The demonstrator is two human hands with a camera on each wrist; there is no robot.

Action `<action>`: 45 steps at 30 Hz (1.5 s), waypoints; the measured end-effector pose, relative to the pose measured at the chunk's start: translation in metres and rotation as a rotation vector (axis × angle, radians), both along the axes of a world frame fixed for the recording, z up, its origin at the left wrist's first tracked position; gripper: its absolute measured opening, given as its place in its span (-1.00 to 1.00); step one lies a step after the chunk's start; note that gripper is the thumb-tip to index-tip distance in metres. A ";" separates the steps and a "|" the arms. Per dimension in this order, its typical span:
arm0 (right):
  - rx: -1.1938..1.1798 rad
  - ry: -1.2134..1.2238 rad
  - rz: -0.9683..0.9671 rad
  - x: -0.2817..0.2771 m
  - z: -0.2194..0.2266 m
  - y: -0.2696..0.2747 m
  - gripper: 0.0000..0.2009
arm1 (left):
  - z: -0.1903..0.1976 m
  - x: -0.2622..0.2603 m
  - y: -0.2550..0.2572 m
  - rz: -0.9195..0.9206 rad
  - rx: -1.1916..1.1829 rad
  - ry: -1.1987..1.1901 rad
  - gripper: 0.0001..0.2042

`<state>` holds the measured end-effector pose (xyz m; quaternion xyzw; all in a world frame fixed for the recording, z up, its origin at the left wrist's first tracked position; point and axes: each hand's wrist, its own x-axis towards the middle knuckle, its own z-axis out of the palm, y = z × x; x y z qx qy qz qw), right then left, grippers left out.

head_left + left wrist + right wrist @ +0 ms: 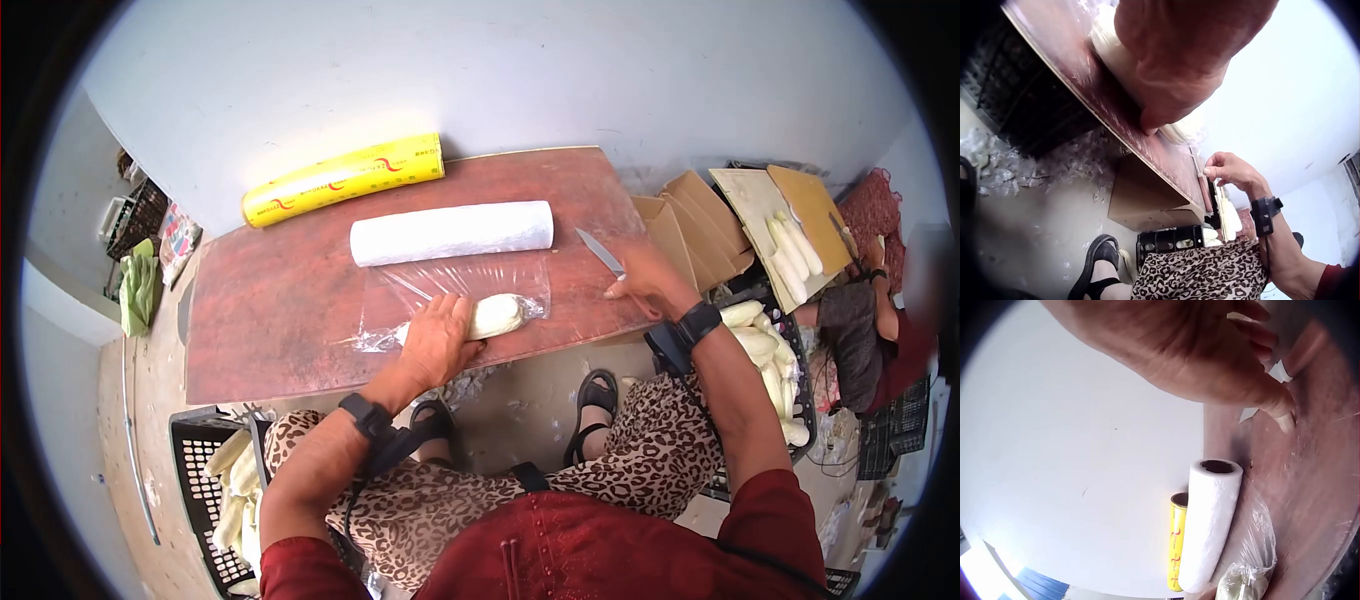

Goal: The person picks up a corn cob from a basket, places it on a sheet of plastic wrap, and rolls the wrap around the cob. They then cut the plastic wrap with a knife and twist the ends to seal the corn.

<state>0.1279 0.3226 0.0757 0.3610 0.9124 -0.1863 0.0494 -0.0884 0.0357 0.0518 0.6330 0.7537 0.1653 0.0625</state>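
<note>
My left hand [437,338] grips a pale ear of corn [497,316] near the table's front edge, fingers over its top and thumb low at the near side. Clear plastic film [420,284] stretches from the white film roll [452,233] down to this ear and bunches at both its ends. To the right, my right hand [645,279] hovers over a knife [598,250] with thumb and fingers apart. The knife's handle [1204,190] lies on the tabletop below that hand in the left wrist view.
A yellow printed roll [343,180] lies along the wall on the red-brown table [270,300]. Black crates [195,480] of pale corn stand on both sides below. Cardboard boxes [690,225] adjoin the table's right end. Another person [860,330] sits at far right.
</note>
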 end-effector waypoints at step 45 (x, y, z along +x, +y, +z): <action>-0.106 0.254 0.668 -0.136 0.016 -0.111 -0.78 | -0.006 -0.007 -0.032 -0.040 0.025 -0.061 -0.34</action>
